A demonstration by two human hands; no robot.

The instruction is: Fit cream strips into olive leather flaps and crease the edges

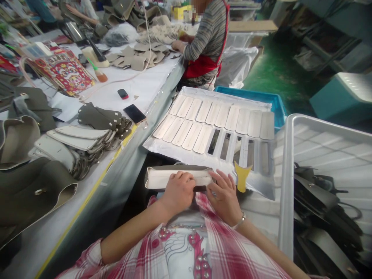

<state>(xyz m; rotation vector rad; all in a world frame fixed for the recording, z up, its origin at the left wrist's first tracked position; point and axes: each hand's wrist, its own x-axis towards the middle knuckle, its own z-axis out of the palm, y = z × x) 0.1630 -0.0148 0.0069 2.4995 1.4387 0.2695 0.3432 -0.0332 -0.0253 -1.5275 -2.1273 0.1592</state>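
Observation:
In front of my torso lies a dark grey-brown handbag body (158,179), its long whitish panel facing up and its dark edges showing around it. My left hand (179,192) rests on the middle of the panel with fingers curled over it. At the panel's right end, my right hand (222,195) pinches the edge between thumb and forefinger, the other fingers loosely spread. Just beyond, a slotted rack covered in white (186,155) carries rows of pale oblong panels (209,112). A yellow forked scraper-like piece (242,177) stands near its front corner, close to my right hand.
On the left, a white table (113,87) bears stacked bag flaps (78,135), dark bag bodies (35,193) and a phone (135,114). A white crate (286,174) with dark bags stands right. Behind the rack are a blue bin (250,93) and a person in a red apron (203,46).

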